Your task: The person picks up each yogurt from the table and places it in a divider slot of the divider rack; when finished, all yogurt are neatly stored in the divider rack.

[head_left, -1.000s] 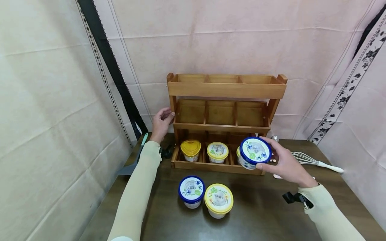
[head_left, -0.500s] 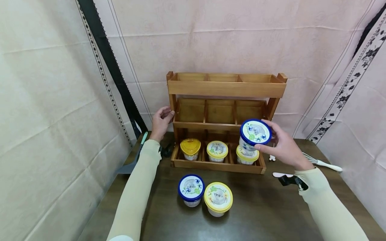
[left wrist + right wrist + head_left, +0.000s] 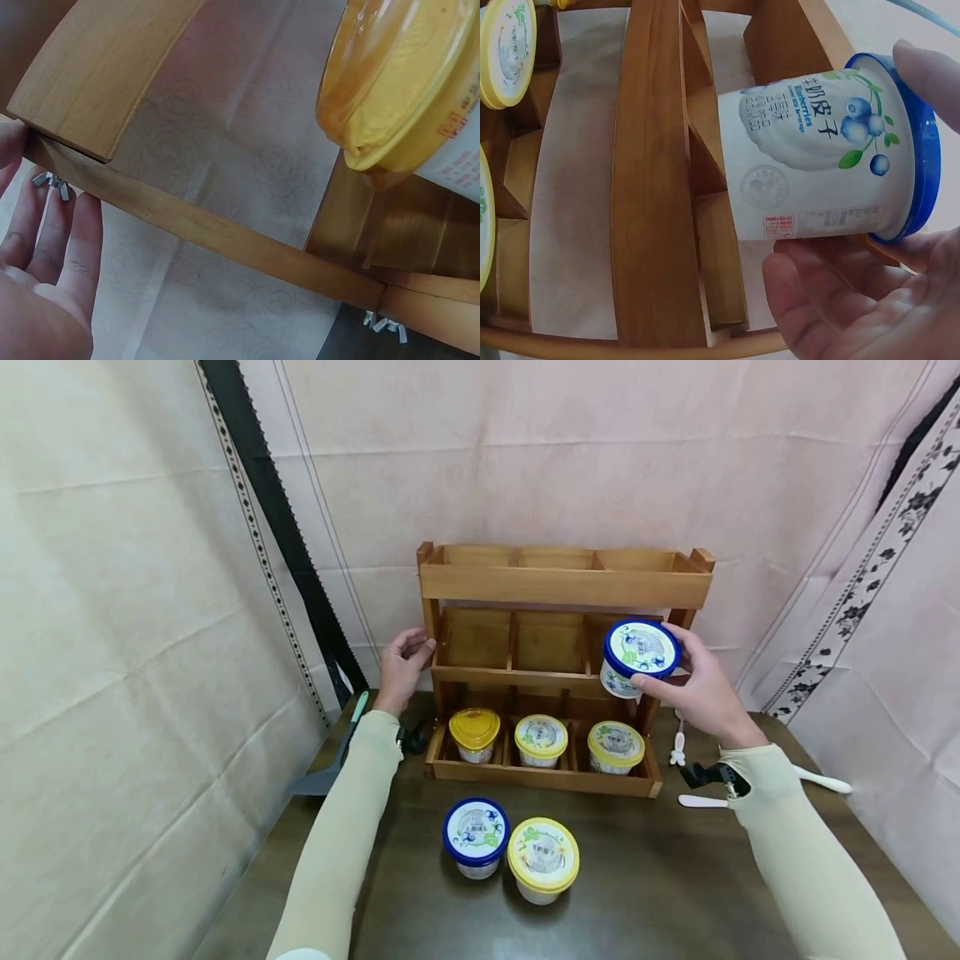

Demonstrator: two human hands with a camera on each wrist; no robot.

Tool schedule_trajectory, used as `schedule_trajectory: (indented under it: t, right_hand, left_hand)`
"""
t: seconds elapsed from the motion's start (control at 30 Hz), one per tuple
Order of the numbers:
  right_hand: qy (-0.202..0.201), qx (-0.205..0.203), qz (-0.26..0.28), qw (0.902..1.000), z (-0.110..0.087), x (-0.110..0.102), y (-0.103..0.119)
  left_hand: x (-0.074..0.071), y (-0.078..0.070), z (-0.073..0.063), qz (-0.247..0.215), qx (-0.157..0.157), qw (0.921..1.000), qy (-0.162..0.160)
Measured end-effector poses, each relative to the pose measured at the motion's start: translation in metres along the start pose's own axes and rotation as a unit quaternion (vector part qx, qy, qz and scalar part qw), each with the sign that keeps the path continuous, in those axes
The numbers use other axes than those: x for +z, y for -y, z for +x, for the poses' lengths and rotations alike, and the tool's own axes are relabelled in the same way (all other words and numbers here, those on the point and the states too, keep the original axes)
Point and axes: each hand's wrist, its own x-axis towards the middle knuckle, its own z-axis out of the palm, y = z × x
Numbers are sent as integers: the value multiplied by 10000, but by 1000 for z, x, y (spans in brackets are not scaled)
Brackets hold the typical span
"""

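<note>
A wooden rack (image 3: 566,585) with three divided shelves stands at the back of the table. At its left post, my left hand (image 3: 401,670) grips the wood between thumb and fingers. My right hand (image 3: 705,695) holds a blue-lidded yogurt tub (image 3: 641,647) in front of the middle shelf's right compartment; its blueberry print shows in the right wrist view. Along the bottom shelf sit three yellow-lidded tubs, left (image 3: 475,728), middle (image 3: 541,737) and right (image 3: 616,745). On the table before the rack stand another blue-lidded tub (image 3: 476,833) and a yellow-lidded tub (image 3: 543,856).
A spatula (image 3: 322,779) with a turquoise handle lies left of the rack. To the right are a small white rabbit-shaped item (image 3: 678,750), a white-ended utensil (image 3: 702,801) and a white handle (image 3: 821,778), partly behind my right arm. Cloth (image 3: 566,460) hangs behind.
My right hand has raised the blue-lidded tub from in front of the bottom shelf to the middle shelf, uncovering the right yellow-lidded tub. The left hand has stayed on the rack.
</note>
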Motion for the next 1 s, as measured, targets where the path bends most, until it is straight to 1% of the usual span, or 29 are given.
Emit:
schedule_trajectory:
  t: [0.2,0.33,0.47,0.57,0.63,0.8,1.0]
  right_hand:
    - [13,264,63,9996,7,3,-9]
    - [-111,288,149,9994,16,1,-14]
    - [-331,205,215,9990,31,1,-16]
    - [-456,133,220,9986,41,3,-19]
    - [-481,174,187,9985,45,6,-22]
    - [-507,408,-125,9978,47,12,-28]
    - [-497,439,-414,9969,43,18,-28]
  left_hand:
    - [1,6,-3,2,-125,9999,-42]
    - [2,6,-2,-52,-82,9999,-24]
    - [2,4,1,-155,-14,9999,-20]
    - [1,2,2,-196,-21,9998,-41]
    - [1,1,3,-183,-41,9998,-41]
    - [2,2,3,-148,-71,9999,-15]
    - [2,1,3,-111,-12,9999,-32]
